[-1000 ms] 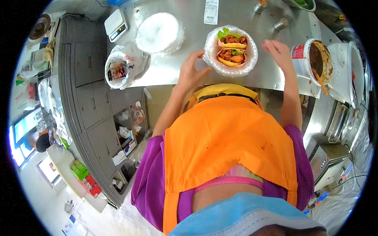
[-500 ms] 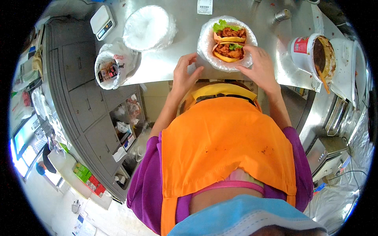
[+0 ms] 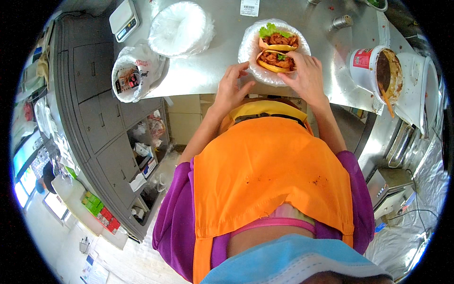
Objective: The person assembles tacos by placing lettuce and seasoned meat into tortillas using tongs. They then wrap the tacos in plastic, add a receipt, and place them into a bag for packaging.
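Note:
Two filled buns lie one behind the other on a plate covered with clear plastic (image 3: 251, 47). The far bun (image 3: 279, 40) has browned meat pieces and a frill of green lettuce. More meat and a bit of green show in the near bun (image 3: 273, 61). My right hand (image 3: 306, 78) pinches the near bun's right end, fingers on its far side and thumb along its near side. By the plate's lower left rim is my left hand (image 3: 232, 87), thumb and fingers apart, holding nothing; its fingertips come up to the plastic.
Left on the steel counter (image 3: 213, 71) are a plastic-covered plate (image 3: 180, 29), a plastic bag with packets (image 3: 137, 78) and a white scale (image 3: 124, 20). Rightward stand a tub of dark sauce (image 3: 366, 66) and a metal shaker (image 3: 341, 22). A paper slip (image 3: 249, 7) lies behind the buns.
My right hand has moved left onto the near bun's end. My left hand has shifted right, closer to the plate. The buns stay on the plate.

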`<state>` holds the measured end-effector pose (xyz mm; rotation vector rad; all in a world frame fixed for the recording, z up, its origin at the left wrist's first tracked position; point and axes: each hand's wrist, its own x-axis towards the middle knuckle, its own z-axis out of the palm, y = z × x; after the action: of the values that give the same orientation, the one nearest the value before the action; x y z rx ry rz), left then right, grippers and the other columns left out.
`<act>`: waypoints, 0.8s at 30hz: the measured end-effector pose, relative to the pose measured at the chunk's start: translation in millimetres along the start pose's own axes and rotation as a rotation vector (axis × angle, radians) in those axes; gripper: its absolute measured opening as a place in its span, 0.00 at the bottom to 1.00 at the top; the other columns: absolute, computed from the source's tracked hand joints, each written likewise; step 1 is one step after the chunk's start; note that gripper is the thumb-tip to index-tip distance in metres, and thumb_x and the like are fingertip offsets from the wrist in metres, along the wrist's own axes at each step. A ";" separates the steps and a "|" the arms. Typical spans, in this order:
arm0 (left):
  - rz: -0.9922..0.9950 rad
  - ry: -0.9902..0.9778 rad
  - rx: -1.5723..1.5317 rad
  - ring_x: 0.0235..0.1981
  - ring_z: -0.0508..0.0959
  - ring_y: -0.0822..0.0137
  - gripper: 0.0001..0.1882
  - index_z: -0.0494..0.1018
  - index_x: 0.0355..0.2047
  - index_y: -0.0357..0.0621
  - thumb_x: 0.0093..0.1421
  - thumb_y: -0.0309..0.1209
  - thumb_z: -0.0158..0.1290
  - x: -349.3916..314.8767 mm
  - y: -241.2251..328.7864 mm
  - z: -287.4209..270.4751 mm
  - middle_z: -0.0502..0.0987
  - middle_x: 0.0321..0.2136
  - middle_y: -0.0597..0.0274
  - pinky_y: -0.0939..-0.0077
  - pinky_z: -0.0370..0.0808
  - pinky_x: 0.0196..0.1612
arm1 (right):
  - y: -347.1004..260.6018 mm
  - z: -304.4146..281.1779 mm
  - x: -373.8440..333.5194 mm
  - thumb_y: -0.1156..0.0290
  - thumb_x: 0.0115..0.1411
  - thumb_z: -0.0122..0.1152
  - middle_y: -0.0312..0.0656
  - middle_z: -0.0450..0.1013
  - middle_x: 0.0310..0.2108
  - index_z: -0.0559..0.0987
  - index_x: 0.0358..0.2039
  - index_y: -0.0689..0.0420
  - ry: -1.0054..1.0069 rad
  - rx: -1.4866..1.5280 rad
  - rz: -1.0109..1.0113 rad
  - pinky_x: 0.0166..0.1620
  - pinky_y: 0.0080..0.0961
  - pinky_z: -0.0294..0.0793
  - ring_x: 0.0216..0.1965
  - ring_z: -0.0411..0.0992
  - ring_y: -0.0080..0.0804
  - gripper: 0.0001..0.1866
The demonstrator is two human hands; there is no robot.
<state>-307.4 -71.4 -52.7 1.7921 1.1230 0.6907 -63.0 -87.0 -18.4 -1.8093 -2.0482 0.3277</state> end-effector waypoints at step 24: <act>-0.090 0.356 0.241 0.38 0.75 0.55 0.18 0.71 0.47 0.39 0.55 0.24 0.57 34.8 -72.8 -6.1 0.75 0.38 0.52 0.66 0.73 0.42 | 77.1 -42.3 6.1 0.67 0.67 0.48 0.37 0.75 0.22 0.78 0.47 0.58 0.101 0.447 0.539 0.33 0.22 0.70 0.25 0.69 0.21 0.14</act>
<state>-326.8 -23.2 -114.7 1.8480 1.5719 0.8727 23.8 -73.4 -12.0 -1.9933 -1.2559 0.7553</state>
